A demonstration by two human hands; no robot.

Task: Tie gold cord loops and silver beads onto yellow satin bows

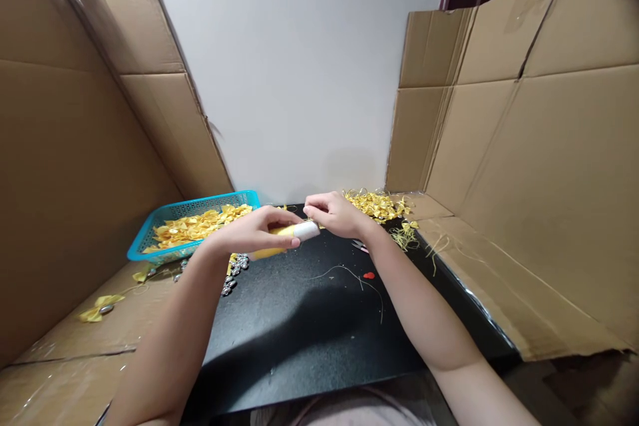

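My left hand is closed round a yellow and white cylinder, with the thumb along its side and the white end pointing right. Just beyond that end, my right hand has its fingers pinched together; anything between the fingertips is too small to make out. Behind my left wrist stands a blue basket filled with yellow bows. Silvery beads lie on the black table below my left hand. A heap of yellow bows with strings is behind my right wrist.
Cardboard walls rise on both sides. On the black table lie a thin loose thread, a red piece and small scissors, partly behind my right forearm. Bows rest on cardboard at left.
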